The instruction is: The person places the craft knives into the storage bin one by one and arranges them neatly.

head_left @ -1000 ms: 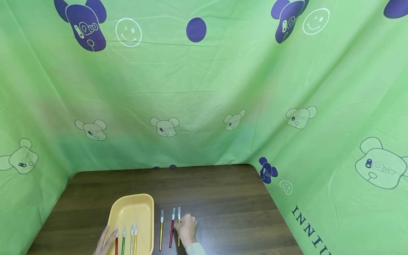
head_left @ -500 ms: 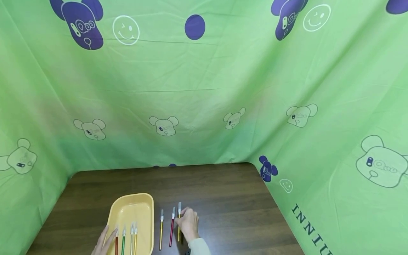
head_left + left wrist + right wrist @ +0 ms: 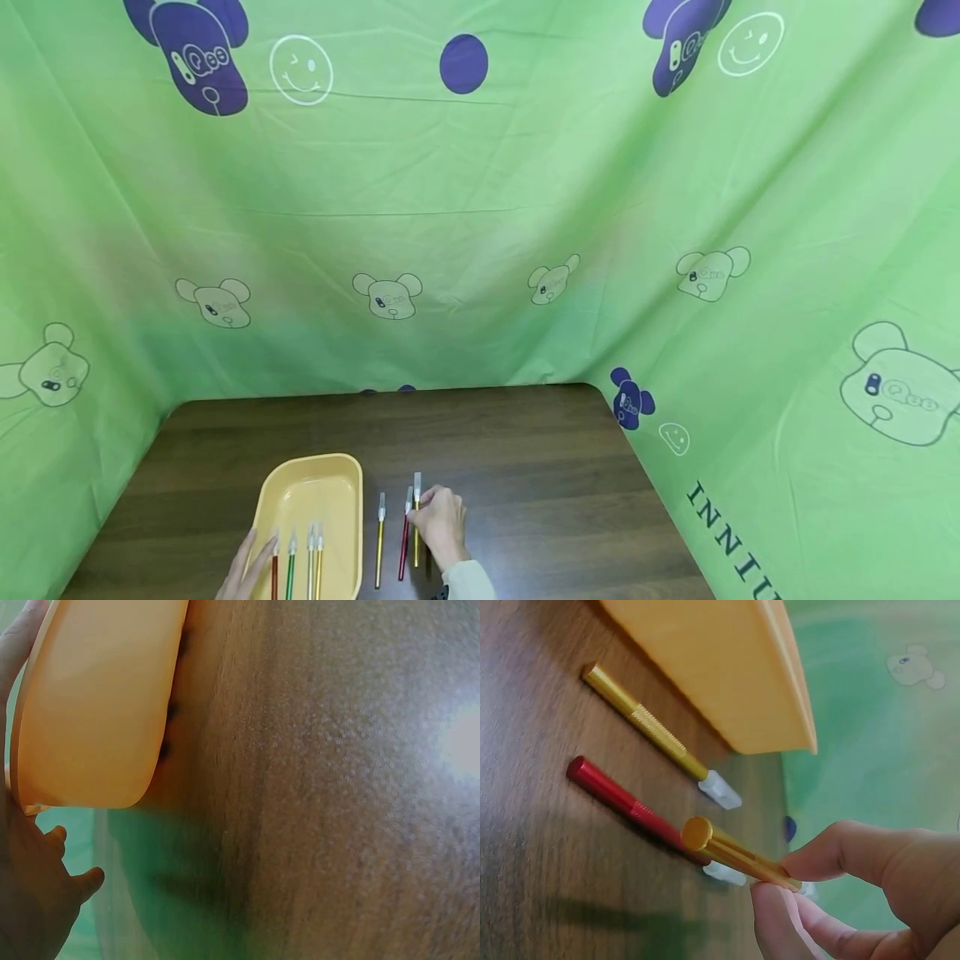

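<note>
tray [image 3: 307, 492], red knife [image 3: 404, 546] beside lifted gold knife [image 3: 417, 517]

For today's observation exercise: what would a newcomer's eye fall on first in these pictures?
The bright green cartoon-bear cloth behind the dark table. Then the yellow tray at front left, and the right hand pinching a gold craft knife lifted above a red one.

- A dark wooden table [image 3: 510, 467] is enclosed by a green printed cloth [image 3: 480, 233].
- Red, green, silver and gold knives [image 3: 296, 567] are laid in parallel.
</note>
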The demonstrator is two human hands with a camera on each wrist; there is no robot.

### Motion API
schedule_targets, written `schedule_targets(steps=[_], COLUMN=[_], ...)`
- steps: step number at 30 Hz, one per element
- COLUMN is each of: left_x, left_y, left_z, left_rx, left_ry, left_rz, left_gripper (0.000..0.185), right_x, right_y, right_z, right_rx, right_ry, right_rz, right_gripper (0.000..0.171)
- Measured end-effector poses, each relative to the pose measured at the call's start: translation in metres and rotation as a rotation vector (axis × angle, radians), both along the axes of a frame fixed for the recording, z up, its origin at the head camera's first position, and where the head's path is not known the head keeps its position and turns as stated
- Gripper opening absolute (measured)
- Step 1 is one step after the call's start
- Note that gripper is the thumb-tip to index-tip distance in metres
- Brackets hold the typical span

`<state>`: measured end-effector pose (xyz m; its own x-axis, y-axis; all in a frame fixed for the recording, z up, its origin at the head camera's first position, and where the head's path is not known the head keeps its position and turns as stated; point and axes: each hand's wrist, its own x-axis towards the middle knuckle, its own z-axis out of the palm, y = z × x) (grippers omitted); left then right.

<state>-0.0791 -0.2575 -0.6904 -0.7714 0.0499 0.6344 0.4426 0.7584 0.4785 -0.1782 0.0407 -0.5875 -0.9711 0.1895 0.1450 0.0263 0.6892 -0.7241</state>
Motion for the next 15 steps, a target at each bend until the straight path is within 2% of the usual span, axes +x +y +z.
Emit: schedule_targets(steps=[4,10,15], left_x=[-0.0014,-0.0032,-0.0042], left_y=[-0.0009,-0.0016,-0.0021], left_z=[-0.0004,-0.0032,-0.0044], left_rx=[0.009,0.010,0.006], left_ry=[-0.008,0.031,0.048], left_rz=[-0.009,-0.014,-0.014], left_gripper=[0.104,0.110,0.113], right_x=[0.0007,0.0017,0.0017], right_y=[-0.0003,-0.0016,-0.0035], right_z=[0.0028,0.0064,0.0100], right_rx=[-0.015,-0.080,-0.151], right_ry=[-0.011,-0.051,-0.091], right_rz=[0.018,0.040,0.080], right_gripper=[0.024,0.021,0.028])
